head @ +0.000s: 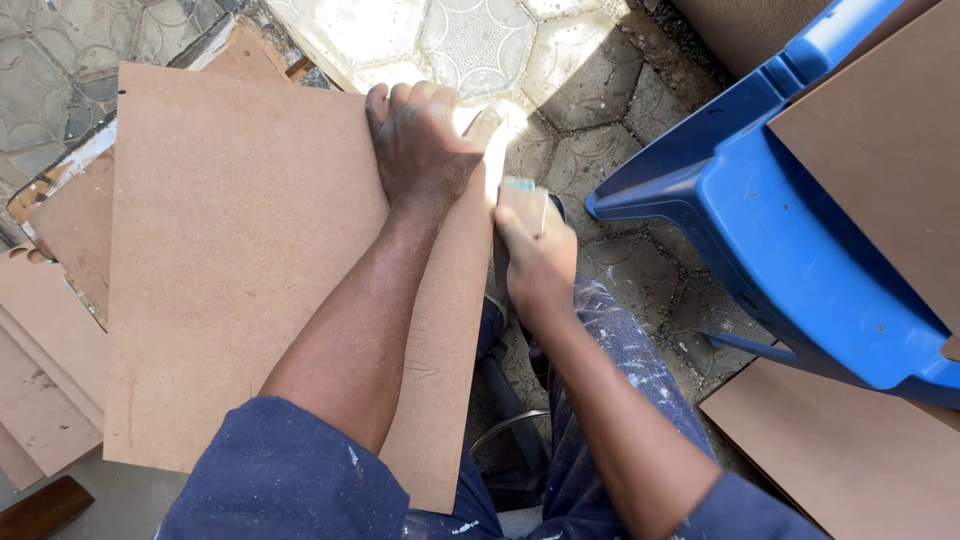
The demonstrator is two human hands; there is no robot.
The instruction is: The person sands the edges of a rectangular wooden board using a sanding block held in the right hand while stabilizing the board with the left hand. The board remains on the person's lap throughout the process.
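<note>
You are looking down at a large brown fibreboard sheet [240, 270] that is lying across your lap and reaching out to your left, its near corner hanging over your knee. Your left hand [420, 145] is reaching across the sheet and clenching its far right edge, fingers curled over the rim, so that grip is closed on the board itself. Your left forearm is lying diagonally over the board's surface, dusted with fine powder.

Your right hand [535, 250] is sitting just beside the board's right edge, a little nearer to you than the left hand. It is wrapping around a small pale block [525, 205] with a touch of green at its top; the fingers are closed on it and the block is pressing against the board's edge. What kind of block it is I cannot tell.

Under the big sheet, more brown board offcuts [60, 300] are stacking up on the left, some with curved cut-outs along their edges. To your right a blue plastic chair [790, 250] is standing on the patterned paving floor [480, 40], carrying another brown panel [890, 150] on its seat. One more flat board [830, 440] is lying on the ground below the chair. Bright sunlight is falling across the paving just beyond your hands. Your trousers are speckled with paint.
</note>
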